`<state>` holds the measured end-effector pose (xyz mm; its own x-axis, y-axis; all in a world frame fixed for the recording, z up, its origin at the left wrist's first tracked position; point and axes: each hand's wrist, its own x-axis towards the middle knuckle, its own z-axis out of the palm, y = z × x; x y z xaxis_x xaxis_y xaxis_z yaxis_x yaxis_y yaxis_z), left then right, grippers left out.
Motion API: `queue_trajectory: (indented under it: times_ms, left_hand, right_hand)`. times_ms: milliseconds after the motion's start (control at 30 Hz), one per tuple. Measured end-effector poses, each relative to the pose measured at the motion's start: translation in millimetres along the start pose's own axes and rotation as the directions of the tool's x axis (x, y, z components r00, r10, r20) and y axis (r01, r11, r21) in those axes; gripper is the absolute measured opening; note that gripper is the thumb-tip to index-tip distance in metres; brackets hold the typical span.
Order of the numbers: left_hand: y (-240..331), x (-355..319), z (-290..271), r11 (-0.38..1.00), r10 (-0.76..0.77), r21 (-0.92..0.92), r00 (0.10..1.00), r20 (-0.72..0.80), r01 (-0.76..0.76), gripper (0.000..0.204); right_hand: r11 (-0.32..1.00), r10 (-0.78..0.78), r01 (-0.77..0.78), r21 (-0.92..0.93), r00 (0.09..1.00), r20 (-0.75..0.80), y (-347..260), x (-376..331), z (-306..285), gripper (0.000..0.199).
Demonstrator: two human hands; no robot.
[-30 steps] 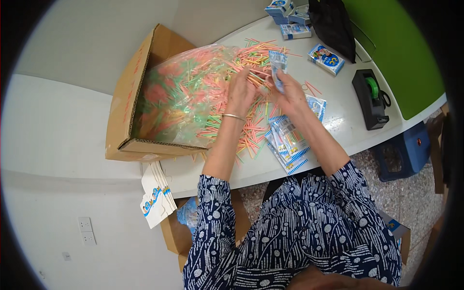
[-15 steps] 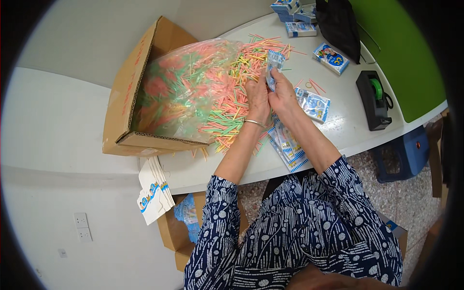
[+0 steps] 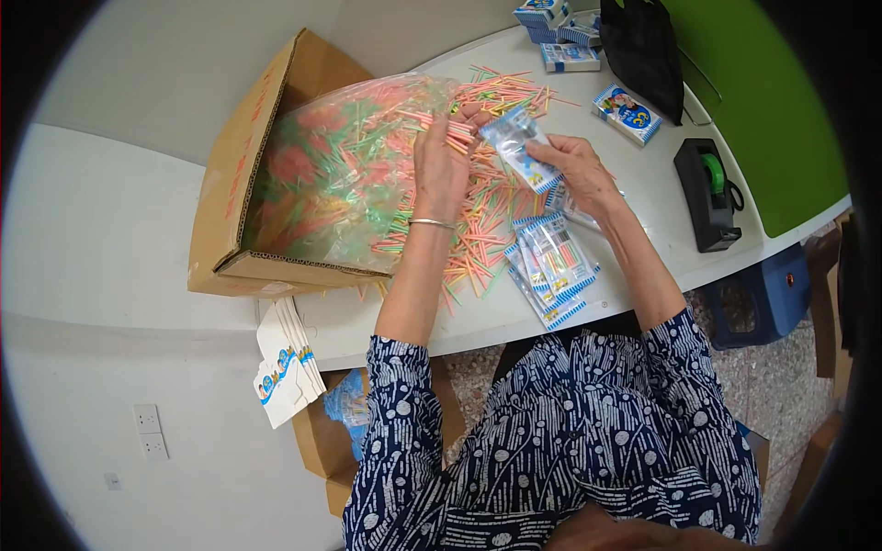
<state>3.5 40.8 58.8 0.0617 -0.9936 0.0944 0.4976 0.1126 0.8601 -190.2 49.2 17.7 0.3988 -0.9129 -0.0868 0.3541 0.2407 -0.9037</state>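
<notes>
Several thin pink, yellow and whitish sticks point(image 3: 457, 136) lie across my left hand point(image 3: 439, 170), which is turned palm up with its fingers curled round them. Between the thumb and fingers of my right hand point(image 3: 586, 173) is a small clear packet with blue-and-white striped ends point(image 3: 522, 151), one end close to the left fingertips. Below both hands spreads a loose heap of pink, green and yellow sticks point(image 3: 478, 234). Filled packets of the same kind point(image 3: 556, 262) overlap in a pile near the table's front edge. How full the held packet is, I cannot tell.
At the left a cardboard box point(image 3: 241, 174) lies on its side, a clear bag of sticks point(image 3: 340, 165) spilling from it. Farther right are small blue boxes point(image 3: 627, 115), a black bag point(image 3: 643, 55) and a tape dispenser point(image 3: 706, 195). Flat cartons point(image 3: 289, 363) hang at the left edge.
My hands have moved apart: the left went left and now holds a bunch of sticks, the right moved right with a packet. Another packet now lies on the pile.
</notes>
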Motion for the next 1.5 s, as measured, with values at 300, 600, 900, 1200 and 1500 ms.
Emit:
queue_trajectory:
  times_ms: [300, 600, 900, 1200, 1500]
  left_hand:
    - [18, -17, 29, 0.997, -0.010, 0.079, 0.983, 0.185, -0.005, 0.041]
    - [14, -44, 45, 0.917, -0.090, 0.399, 0.961, 0.261, -0.023, 0.048]
    - [2, -49, 32, 0.892, -0.057, 0.446, 0.960, 0.273, -0.074, 0.036]
    - [11, -45, 25, 0.635, -0.081, 0.722, 0.906, 0.415, -0.274, 0.043]
    - [21, -54, 32, -0.037, 0.004, 0.809, 0.809, 0.587, -0.587, 0.043]
  right_hand:
    - [0.988, 0.144, -0.155, 0.030, 0.963, 0.229, -6, -17, -9, 0.024]
    - [0.983, 0.159, -0.179, 0.039, 0.941, 0.300, -9, -24, -10, 0.028]
    - [0.990, 0.098, -0.123, 0.074, 0.955, 0.281, 5, -23, -14, 0.025]
    - [0.989, 0.055, -0.092, 0.117, 0.956, 0.289, 11, -22, -18, 0.028]
    - [0.999, -0.020, 0.011, 0.037, 0.967, 0.254, 4, -27, -13, 0.031]
